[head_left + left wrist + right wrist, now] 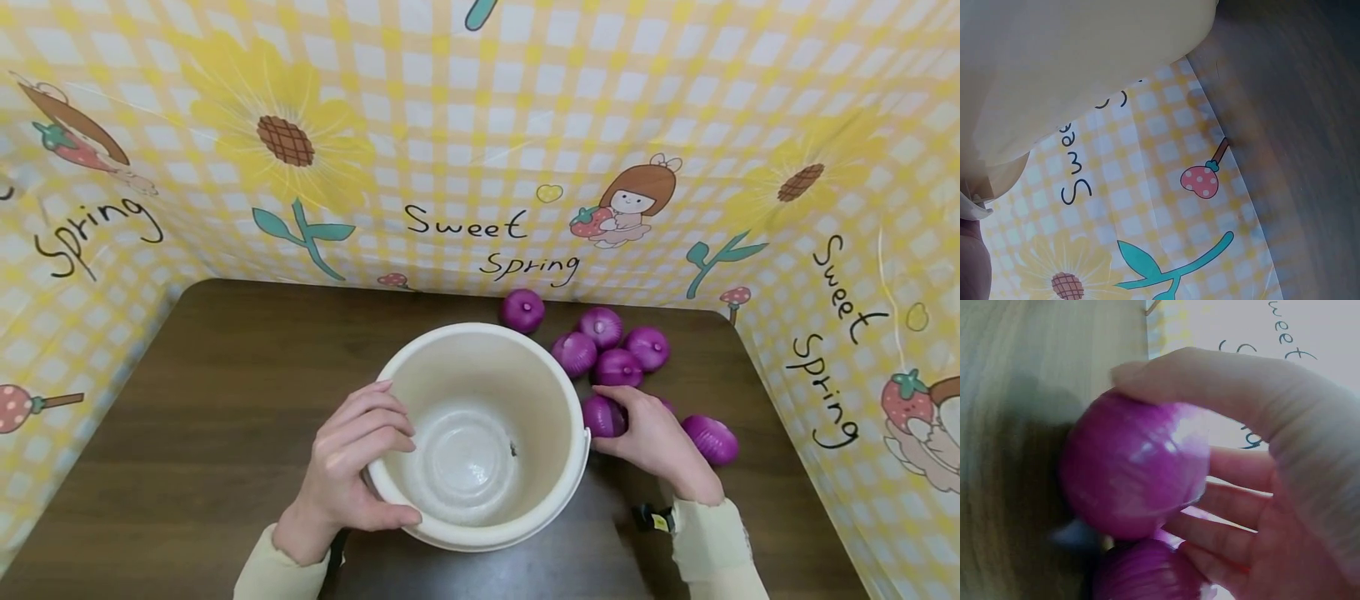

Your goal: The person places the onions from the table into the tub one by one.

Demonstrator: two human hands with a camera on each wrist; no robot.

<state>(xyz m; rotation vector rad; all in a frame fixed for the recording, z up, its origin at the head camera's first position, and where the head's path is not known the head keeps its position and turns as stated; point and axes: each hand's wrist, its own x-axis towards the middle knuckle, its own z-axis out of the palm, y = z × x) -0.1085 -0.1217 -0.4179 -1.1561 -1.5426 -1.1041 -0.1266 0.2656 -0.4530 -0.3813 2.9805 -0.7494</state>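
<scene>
A cream-coloured bucket (pixel 480 342) stands upright on the dark table, with only a small dark speck on its inner wall. My left hand (pixel 352 467) grips the bucket's left rim, fingers over the edge and thumb on the near side. Just right of the bucket, my right hand (pixel 652 433) holds a purple onion (pixel 602 417) between thumb and fingers. The same onion (pixel 1135 465) fills the middle of the right wrist view, with another onion (pixel 1150 572) below it. In the left wrist view the bucket's pale outer wall (pixel 1072 69) covers the upper left.
Several more onions (pixel 618 368) lie behind and beside my right hand, one (pixel 522 311) apart near the back edge. Another onion (pixel 710 440) sits to the right. A yellow checked cloth (pixel 450 150) hangs around the brown wooden table (pixel 210 400) on its back and sides.
</scene>
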